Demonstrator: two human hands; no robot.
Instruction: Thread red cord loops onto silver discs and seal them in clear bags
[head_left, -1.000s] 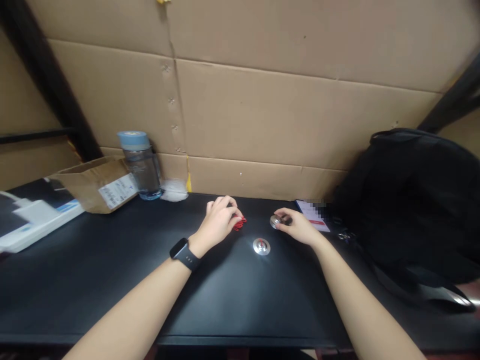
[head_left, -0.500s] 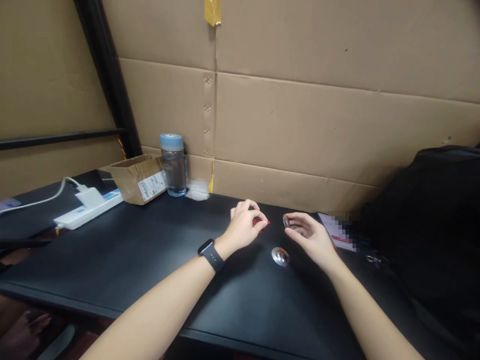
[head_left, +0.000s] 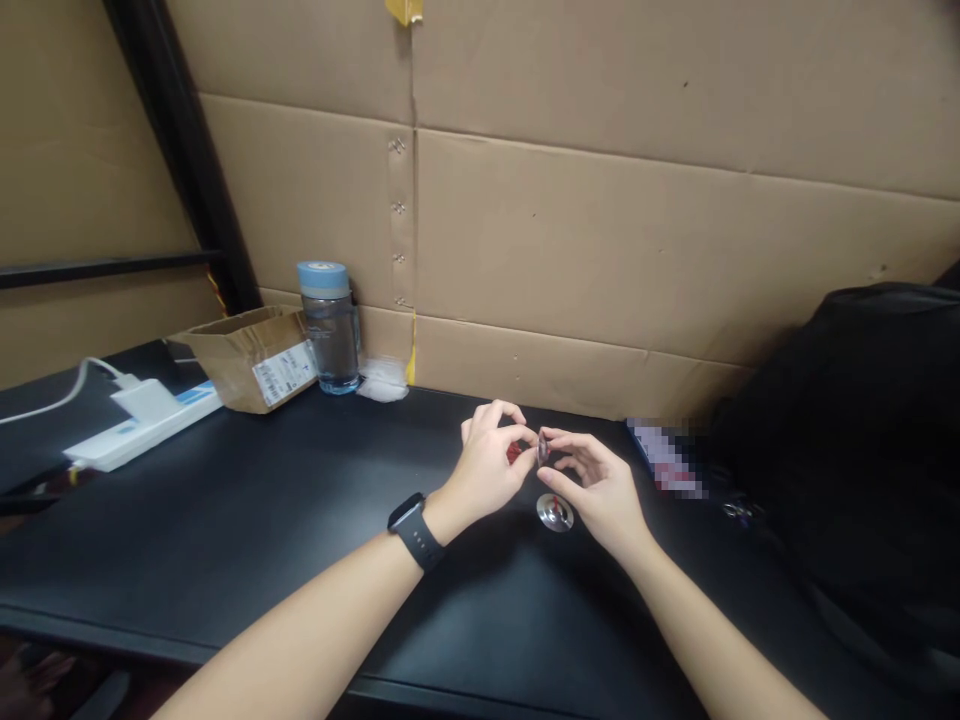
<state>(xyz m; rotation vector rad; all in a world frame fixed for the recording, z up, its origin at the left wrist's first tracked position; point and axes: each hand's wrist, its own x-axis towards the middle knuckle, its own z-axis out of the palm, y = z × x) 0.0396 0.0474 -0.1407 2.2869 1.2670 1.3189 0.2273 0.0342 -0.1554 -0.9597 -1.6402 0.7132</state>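
My left hand (head_left: 486,465) is raised just above the black table (head_left: 225,520) and pinches a small red bundle of string (head_left: 514,452). My right hand (head_left: 592,485) pinches a small round silver metal piece (head_left: 543,450) between thumb and fingers. The two hands meet fingertip to fingertip, so the red string and the metal piece almost touch. A second round silver disc (head_left: 555,512) lies flat on the table right below the hands. A black watch (head_left: 414,530) is on my left wrist.
A blue-lidded water bottle (head_left: 328,325), a small cardboard box (head_left: 251,355) and a white power strip (head_left: 142,425) stand at the back left. A black bag (head_left: 855,420) fills the right side. A card (head_left: 664,460) lies beside it. Cardboard sheets form the back wall.
Both hands lifted off the table and came together. The right hand carried the silver piece left to meet the red string in the left hand. The camera view shifted left.
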